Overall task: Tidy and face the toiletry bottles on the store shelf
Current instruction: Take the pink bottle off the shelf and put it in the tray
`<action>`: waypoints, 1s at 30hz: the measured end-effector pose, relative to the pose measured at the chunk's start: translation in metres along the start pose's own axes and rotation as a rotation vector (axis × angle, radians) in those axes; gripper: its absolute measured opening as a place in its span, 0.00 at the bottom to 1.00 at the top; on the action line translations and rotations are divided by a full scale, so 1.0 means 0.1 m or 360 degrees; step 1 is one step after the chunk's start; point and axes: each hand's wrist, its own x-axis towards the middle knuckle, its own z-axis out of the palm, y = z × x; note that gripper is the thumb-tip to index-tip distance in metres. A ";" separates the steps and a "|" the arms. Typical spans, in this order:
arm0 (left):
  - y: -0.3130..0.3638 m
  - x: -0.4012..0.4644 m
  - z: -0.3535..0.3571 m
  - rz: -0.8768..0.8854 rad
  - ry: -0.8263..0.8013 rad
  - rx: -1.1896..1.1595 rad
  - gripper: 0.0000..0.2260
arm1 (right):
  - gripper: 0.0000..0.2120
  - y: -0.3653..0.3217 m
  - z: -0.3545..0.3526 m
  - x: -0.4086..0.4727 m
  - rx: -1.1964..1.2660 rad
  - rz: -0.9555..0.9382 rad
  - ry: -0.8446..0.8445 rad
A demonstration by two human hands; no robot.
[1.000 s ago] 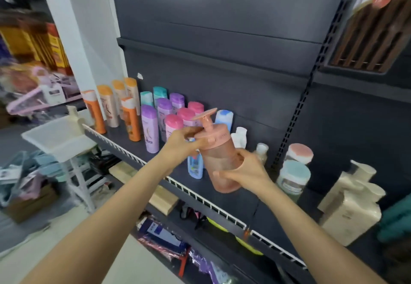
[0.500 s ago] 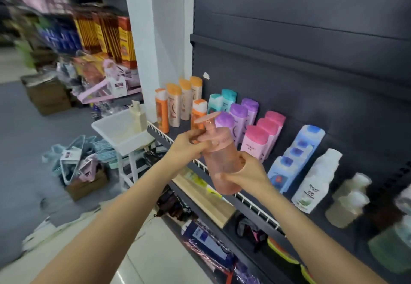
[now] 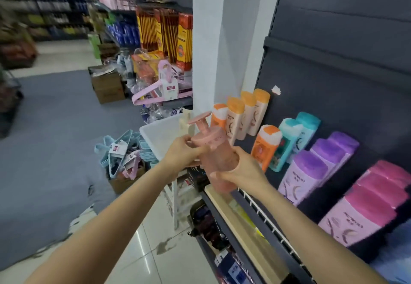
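A person holds a pink pump bottle [image 3: 219,161] in both hands, in the air in front of the dark shelf [image 3: 255,208] at its left end. The left hand [image 3: 184,153] reaches in from the lower left, forearm extended, its fingers curled round the bottle's upper part just beneath the cap. The right hand [image 3: 241,169] comes in from the lower right, forearm angled over the shelf's wire front rail, and grasps the bottle's body lower down, thumb across the front. The bottle tilts slightly, its pump head pointing left. On the shelf beside it stand rows of orange-capped bottles [image 3: 243,114], teal bottles [image 3: 293,139], purple bottles [image 3: 311,172] and pink bottles [image 3: 367,208]. A white tray [image 3: 160,137] sits just behind the hands.
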 end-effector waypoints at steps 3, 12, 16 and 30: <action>0.03 0.39 -0.26 -0.0019 0.0126 0.0037 0.19 | 0.38 -0.14 0.11 0.47 0.0046 -0.0046 -0.0081; -0.07 1.41 -1.14 -0.0185 0.0178 0.0110 0.27 | 0.38 -0.38 0.84 1.74 -0.0001 0.0030 -0.0192; -0.18 1.99 -1.65 -0.0241 0.0153 0.0096 0.26 | 0.35 -0.51 1.28 2.36 -0.0022 0.0092 -0.0198; -0.96 3.78 -2.47 -0.0383 0.0075 0.0276 0.35 | 0.24 -0.33 2.42 3.90 0.0150 0.0449 -0.0180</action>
